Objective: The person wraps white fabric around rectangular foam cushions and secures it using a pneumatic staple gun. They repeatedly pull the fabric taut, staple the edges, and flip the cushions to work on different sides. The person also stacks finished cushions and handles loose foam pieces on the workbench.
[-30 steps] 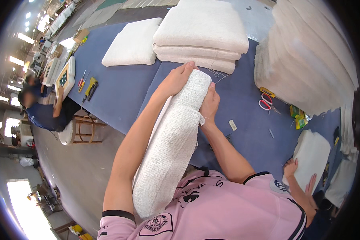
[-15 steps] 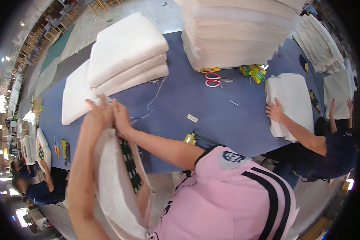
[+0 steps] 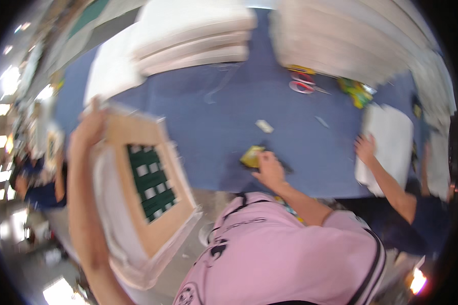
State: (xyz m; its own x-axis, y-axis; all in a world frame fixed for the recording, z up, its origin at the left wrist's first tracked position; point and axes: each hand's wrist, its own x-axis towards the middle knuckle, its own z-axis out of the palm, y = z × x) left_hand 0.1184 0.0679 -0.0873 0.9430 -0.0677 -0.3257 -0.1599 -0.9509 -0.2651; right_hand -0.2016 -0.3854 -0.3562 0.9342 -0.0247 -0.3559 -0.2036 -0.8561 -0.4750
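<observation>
My left hand (image 3: 89,129) grips the top corner of a white padded seat cushion (image 3: 137,203), which I hold tilted at my left side. Its underside faces me, showing a light wooden frame with green webbing in the opening. My right hand (image 3: 269,170) rests on the blue table (image 3: 213,132) near its front edge. Its fingers touch a small yellow object (image 3: 252,156) and something dark beside it. Blur hides whether the fingers close on either.
Stacks of white cushions (image 3: 193,35) line the back of the table, with a taller stack (image 3: 341,40) to the right. Red scissors (image 3: 303,85) lie near them. At the right, a co-worker's hand (image 3: 365,148) presses a white cushion (image 3: 389,147). Another person (image 3: 35,178) sits far left.
The cushion has swung from in front of me to my left side, its framed underside now facing me. My right hand has let go of it and dropped to the table by the yellow object.
</observation>
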